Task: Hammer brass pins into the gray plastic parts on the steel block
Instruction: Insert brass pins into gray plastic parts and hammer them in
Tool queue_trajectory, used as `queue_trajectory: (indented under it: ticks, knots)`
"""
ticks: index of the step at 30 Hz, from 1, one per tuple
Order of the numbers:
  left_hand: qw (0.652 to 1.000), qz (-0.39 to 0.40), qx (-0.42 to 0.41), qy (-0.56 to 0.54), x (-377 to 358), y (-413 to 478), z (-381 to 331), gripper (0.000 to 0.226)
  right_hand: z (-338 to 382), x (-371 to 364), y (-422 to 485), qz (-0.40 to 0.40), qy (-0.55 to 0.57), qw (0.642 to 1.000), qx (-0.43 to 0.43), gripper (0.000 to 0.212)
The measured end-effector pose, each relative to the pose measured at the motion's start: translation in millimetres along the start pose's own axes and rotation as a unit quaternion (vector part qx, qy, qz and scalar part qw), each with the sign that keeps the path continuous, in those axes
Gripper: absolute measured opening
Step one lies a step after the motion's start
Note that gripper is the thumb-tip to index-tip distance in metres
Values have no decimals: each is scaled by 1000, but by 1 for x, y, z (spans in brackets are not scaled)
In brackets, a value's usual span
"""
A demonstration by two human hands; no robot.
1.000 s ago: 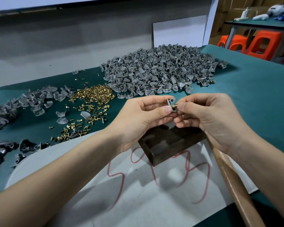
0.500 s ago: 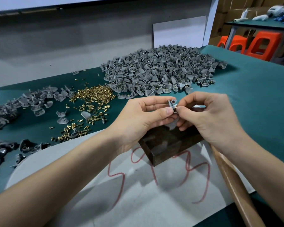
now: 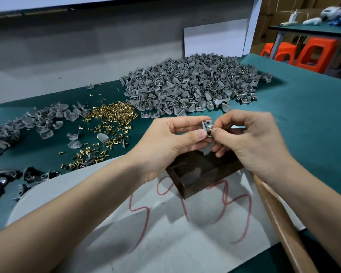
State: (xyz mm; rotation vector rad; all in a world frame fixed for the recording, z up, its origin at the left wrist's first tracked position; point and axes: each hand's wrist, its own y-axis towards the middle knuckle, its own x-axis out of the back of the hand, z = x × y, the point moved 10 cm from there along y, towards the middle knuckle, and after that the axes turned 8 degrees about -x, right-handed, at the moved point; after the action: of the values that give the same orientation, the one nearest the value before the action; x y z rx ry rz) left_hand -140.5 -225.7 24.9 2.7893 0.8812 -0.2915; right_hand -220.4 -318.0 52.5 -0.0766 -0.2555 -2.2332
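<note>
On the green table (image 3: 307,119) a pale sheet (image 3: 110,229) with red scrawl carries the steel block (image 3: 199,174), one corner turned toward the viewer, top face partly hidden by the hands. Open green surface runs right of the block out to the table's far-right edge. The wooden hammer handle (image 3: 280,223) lies along the sheet's right side, passing under the right wrist. Left of the block: loose brass pins (image 3: 110,115), thickly scattered, then a smaller scatter of gray parts (image 3: 41,121) reaching the left edge. The large heap of gray parts (image 3: 185,85) sits behind the hands, near the wall. Both hands are held just above the block's far side, forearms converging from the lower corners. The left hand (image 3: 165,142) pinches a gray plastic part (image 3: 205,124) between thumb and fingers, part upright, holes toward the camera. The right hand (image 3: 250,142), fingers curled, pinches a brass pin (image 3: 209,129) at thumb and forefinger tips against the part's right edge. Contact between part and block: cannot tell.
</note>
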Motion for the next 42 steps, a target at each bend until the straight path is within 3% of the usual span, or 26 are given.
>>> queue_trajectory:
  ticks: [42]
  knots:
    - [999, -7, -28, 44, 1, -1, -2, 31, -2, -2, 0, 5, -18, 1000, 9, 17]
